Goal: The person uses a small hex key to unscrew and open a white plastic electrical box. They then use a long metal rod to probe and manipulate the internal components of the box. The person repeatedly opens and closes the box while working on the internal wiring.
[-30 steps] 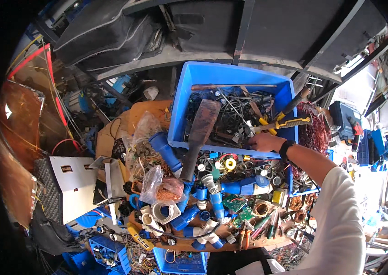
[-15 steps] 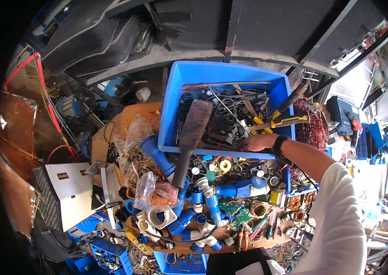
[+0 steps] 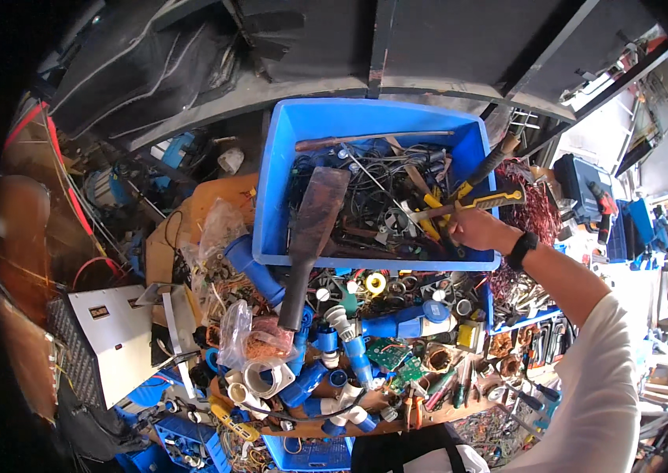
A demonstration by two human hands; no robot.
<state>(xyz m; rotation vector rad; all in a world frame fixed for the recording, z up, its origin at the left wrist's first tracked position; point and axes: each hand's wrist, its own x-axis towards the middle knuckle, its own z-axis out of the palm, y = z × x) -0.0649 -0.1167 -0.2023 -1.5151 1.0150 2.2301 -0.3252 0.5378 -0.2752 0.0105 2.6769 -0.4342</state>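
Observation:
My right hand (image 3: 477,229), with a black watch on the wrist, reaches into a blue plastic box (image 3: 376,112). Its fingers curl just under a tool with a yellow-and-black handle (image 3: 506,197); what they grip is hard to make out. A second such handle (image 3: 482,173) leans over the box's right side. Cables (image 3: 369,177), yellow-handled tools and metal pieces fill the box. A wide rusty flat tool with a long dark handle (image 3: 320,203) lies over its front rim. My left hand is out of sight.
Blue pipe fittings (image 3: 413,322), green circuit boards (image 3: 389,355), plastic bags (image 3: 259,339) and hand tools crowd the wooden bench. A silver case (image 3: 109,339) stands left, red wire (image 3: 529,189) and a drill (image 3: 607,203) right. Blue crates (image 3: 310,453) lie below; dark framed panels rise behind.
My right hand has risen from low beside the box's front rim to just below the yellow-handled tool, shifting right. The whole view has drifted slightly, so the box appears further left.

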